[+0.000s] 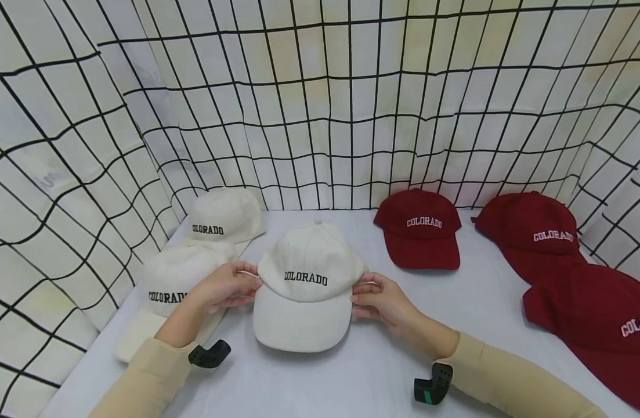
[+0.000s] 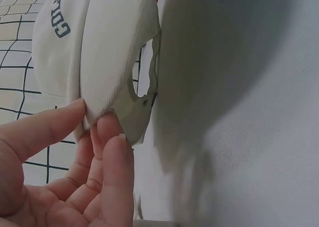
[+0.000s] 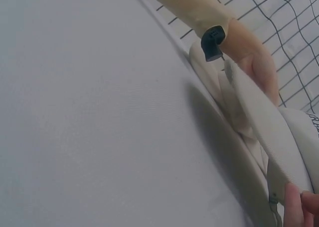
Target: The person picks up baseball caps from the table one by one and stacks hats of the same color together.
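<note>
The cream cap [image 1: 305, 284] is showing a matt woven cloth with a fine twill grain and raised, stitched dark lettering. The red caps [image 1: 420, 231] are showing the same matt cloth with white embroidery. The counter [image 1: 366, 371] is presenting a smooth, matt white cloth covering.

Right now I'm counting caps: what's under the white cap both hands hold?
Only the white table cover shows around the held white cap; anything beneath its crown is covered, so unseen.
</note>
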### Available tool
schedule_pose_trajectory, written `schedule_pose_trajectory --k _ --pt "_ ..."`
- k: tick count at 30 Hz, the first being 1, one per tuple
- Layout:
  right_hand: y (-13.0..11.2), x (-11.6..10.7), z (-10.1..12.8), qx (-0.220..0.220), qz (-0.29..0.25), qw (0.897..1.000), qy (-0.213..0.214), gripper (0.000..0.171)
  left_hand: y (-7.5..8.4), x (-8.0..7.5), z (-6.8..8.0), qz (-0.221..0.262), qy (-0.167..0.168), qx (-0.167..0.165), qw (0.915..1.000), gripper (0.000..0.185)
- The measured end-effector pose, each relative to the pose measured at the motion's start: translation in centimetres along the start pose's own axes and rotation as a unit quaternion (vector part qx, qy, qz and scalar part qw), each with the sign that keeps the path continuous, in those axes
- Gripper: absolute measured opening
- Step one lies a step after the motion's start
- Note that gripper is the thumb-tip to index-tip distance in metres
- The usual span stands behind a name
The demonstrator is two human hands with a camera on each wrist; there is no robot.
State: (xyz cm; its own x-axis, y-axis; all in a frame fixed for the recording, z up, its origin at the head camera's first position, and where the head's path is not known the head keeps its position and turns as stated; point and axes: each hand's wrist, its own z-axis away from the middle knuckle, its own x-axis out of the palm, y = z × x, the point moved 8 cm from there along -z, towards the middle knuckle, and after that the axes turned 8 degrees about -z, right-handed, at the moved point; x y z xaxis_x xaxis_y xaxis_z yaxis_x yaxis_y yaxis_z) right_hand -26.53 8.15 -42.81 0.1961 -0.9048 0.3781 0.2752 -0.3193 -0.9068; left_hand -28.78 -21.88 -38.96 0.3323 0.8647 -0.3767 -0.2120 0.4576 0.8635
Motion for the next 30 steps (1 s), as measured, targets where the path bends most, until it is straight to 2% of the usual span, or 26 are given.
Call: schedule_pose_trajectory --k 13,21,30 --pt "0.7 0.6 1.3 0.036 0.016 0.998 -0.049 0.031 -0.7 0.5 1.5 -0.012 -0.025 0.008 0.9996 0.031" --pt "1.2 1.1 1.8 0.070 0.046 0.992 -0.096 0.032 -1.5 0.5 1.6 -0.015 -0.037 0.005 0.9992 0.029" --pt "1.8 1.1 1.8 0.096 0.057 0.987 -0.118 0.034 -1.8 0.8 1.6 -0.018 -0.063 0.007 0.9978 0.027"
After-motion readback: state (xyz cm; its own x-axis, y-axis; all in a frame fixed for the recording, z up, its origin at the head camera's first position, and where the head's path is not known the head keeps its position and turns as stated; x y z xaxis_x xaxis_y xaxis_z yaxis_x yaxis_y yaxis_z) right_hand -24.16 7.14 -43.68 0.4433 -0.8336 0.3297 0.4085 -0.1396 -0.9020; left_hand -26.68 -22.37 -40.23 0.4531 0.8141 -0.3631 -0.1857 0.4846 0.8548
